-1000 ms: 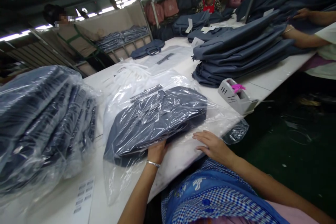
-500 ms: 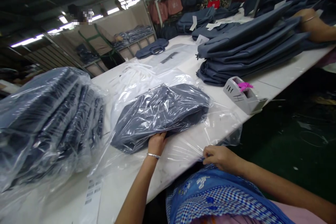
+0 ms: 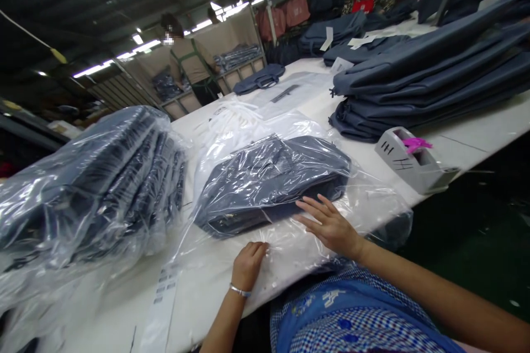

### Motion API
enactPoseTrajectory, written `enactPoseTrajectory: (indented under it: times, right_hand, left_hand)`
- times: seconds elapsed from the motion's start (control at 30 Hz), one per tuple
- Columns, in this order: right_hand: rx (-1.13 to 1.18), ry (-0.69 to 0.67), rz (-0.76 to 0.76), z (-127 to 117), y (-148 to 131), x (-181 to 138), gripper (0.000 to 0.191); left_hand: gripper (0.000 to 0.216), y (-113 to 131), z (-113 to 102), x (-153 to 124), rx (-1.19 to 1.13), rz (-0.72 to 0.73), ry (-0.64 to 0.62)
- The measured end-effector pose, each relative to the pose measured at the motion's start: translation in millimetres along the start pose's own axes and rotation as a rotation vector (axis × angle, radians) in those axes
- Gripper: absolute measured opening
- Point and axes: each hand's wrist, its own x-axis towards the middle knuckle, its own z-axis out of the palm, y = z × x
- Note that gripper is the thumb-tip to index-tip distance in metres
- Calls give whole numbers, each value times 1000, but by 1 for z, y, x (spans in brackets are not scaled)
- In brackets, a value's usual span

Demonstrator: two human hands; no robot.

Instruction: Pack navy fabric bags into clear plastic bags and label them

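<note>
A dark blue bag (image 3: 265, 176) lies on the white table inside a clear plastic bag (image 3: 372, 193), whose loose film spreads toward the table's front edge. My left hand (image 3: 248, 266), with a bracelet at the wrist, is closed at the near edge of the film, its fingertips pinching the plastic. My right hand (image 3: 331, 227) rests palm down on the film by the bag's near side, fingers spread and holding nothing.
Plastic-wrapped dark bags (image 3: 103, 176) are piled at left. A stack of unwrapped blue bags (image 3: 414, 77) stands at right, behind a grey tape dispenser (image 3: 401, 160) with pink strips. A label sheet (image 3: 163, 287) lies front left. Co-workers (image 3: 192, 60) stand beyond the table.
My left hand has drawn back from under the bag's near edge to the film in front. My right hand has risen from the table edge onto the plastic and opened.
</note>
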Motion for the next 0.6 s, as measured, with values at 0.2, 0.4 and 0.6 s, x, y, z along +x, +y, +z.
enactPoseTrajectory:
  times: [0.2,0.4,0.6]
  right_hand:
    - [-84,-162,15,38,69,2,45]
    - [-7,-49,-117,-3,51,-33,50]
    - [-310,57,118,-29,55,14,70]
  left_hand:
    - [21,55,-14,-23,-72,54,24]
    - [27,78,-44,-17,-201,91,60]
    - [76,22,-77,34,303,-225,111]
